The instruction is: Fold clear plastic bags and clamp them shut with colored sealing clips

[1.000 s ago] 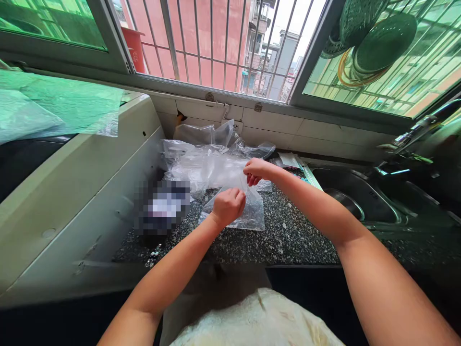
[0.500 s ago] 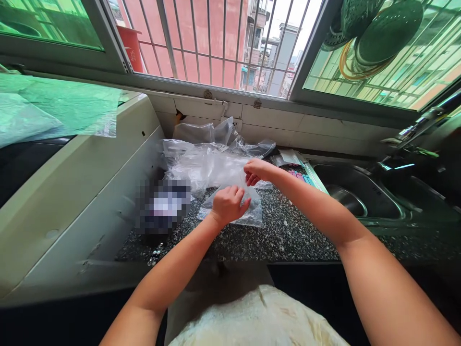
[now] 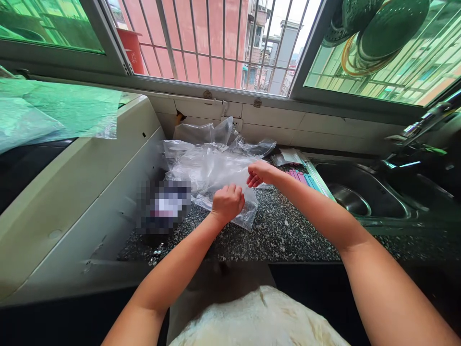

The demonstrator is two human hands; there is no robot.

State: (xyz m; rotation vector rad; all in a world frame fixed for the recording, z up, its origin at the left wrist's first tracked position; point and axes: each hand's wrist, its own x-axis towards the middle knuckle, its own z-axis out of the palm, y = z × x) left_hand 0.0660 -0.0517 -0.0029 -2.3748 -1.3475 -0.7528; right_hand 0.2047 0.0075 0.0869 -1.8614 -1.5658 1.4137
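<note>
Plastic bag (image 3: 248, 211) short of front counter edge (image 3: 259, 258)

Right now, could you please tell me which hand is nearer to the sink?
Right. The right hand is left of the sink, by the clear plastic; the left hand is farther left, also by the plastic.

No words, brands or numbers can be read. The 1 red bucket (image 3: 129, 52) outside carries pale marks, too small to make out as characters. Near the left edge of the counter (image 3: 281, 235), 1 pixelated object (image 3: 169, 206) is blurred so heavily that its surface is illegible.
</note>
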